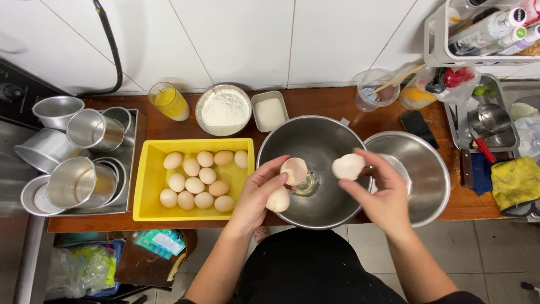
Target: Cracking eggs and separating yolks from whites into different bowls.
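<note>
My left hand (pixel 260 191) holds half of a cracked eggshell (pixel 294 170), open side up, and also grips a whole egg (pixel 278 200) lower in the palm. My right hand (pixel 378 191) holds the other eggshell half (pixel 348 166). Both hands hover over a large steel mixing bowl (pixel 315 141) with clear egg white pooled at its bottom (pixel 306 186). A second steel bowl (pixel 430 169) sits just to the right, partly behind my right hand. A yellow tray (pixel 149 180) left of the bowl holds several brown eggs (pixel 194 184).
Behind the tray stand a bowl of flour (pixel 224 108), a small tin of white powder (pixel 269 112) and a glass of yellow liquid (pixel 169 101). Metal cake tins (pixel 84 163) stack at left. A plastic cup (pixel 376 87), phone (pixel 417 126), knife (pixel 466 163) and yellow cloth (pixel 514 183) lie at right.
</note>
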